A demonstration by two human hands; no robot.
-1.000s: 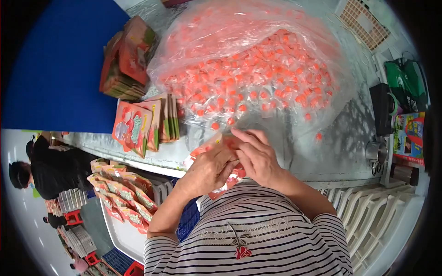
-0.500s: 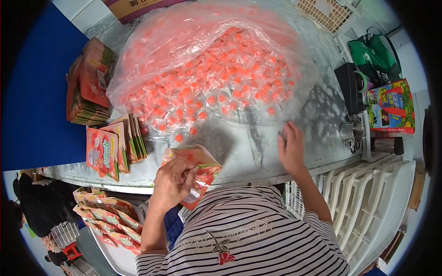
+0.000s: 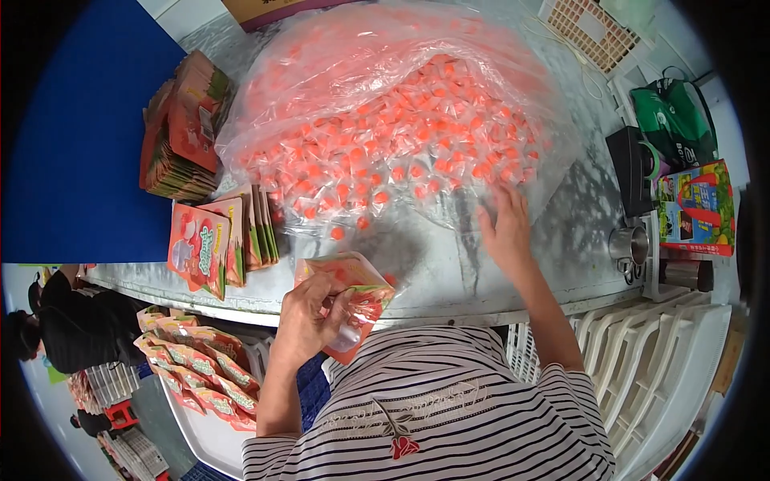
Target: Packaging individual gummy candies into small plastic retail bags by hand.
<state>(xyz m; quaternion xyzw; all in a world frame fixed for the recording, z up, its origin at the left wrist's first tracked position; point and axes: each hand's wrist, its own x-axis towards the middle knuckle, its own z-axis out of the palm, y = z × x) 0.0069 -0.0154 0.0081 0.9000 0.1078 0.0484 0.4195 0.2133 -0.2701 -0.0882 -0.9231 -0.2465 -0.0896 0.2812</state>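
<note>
My left hand (image 3: 309, 319) is closed round a red and green printed pouch (image 3: 358, 290), held above the table's near edge with its mouth parted. An orange-red piece in a clear wrapper (image 3: 388, 280) shows right beside the pouch. Toward the right, my right hand (image 3: 507, 227) reaches forward with fingers stretched and apart. Its fingertips are at the near edge of a big heap of small wrapped orange-red pieces (image 3: 417, 152); whether they touch one I cannot tell. A large clear plastic bag (image 3: 337, 60) lies open around the heap.
Flat pouches stand stacked (image 3: 180, 136) at the left, with several fanned pouches (image 3: 200, 244) before them. Filled pouches (image 3: 196, 361) lie on a white tray (image 3: 212, 445) below the table edge. At right are a metal cup (image 3: 628, 244), a black device (image 3: 630, 172) and white racks (image 3: 642, 353).
My right hand has moved forward to the heap's near edge. The wrapped piece beside the pouch has come into sight. The whole view has shifted slightly; my left hand keeps its grip.
</note>
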